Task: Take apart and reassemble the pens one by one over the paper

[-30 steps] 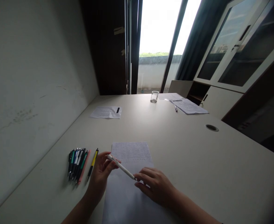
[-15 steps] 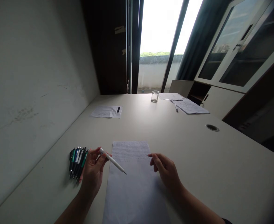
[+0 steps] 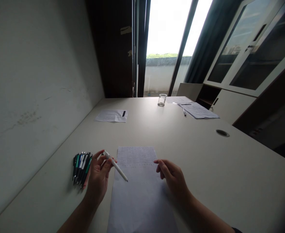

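My left hand point(image 3: 99, 179) is closed on a white pen point(image 3: 117, 169), thumb against the fingers, its dark tip slanting down to the right above the paper. Under it lies a long sheet of paper point(image 3: 137, 194) with lines of handwriting across its upper part and a bare lower part. My right hand point(image 3: 173, 176) rests by the sheet's right edge, holding nothing. Its index finger reaches toward the writing and the other fingers curl loosely. Just left of my left hand lies a bunch of pens point(image 3: 80, 168), black, green, blue, white and one pinkish.
Farther back, a written sheet point(image 3: 110, 116) lies at the left. A glass jar point(image 3: 162, 100), a dark pen point(image 3: 184, 112) and more papers point(image 3: 199, 110) are toward the far right. A round cable hole point(image 3: 222, 133) sits in the white table point(image 3: 229, 171). A wall borders the left side.
The white pen has turned a little steeper in my left hand, its tip shifting left and its upper end rising slightly. My right hand stays in place.
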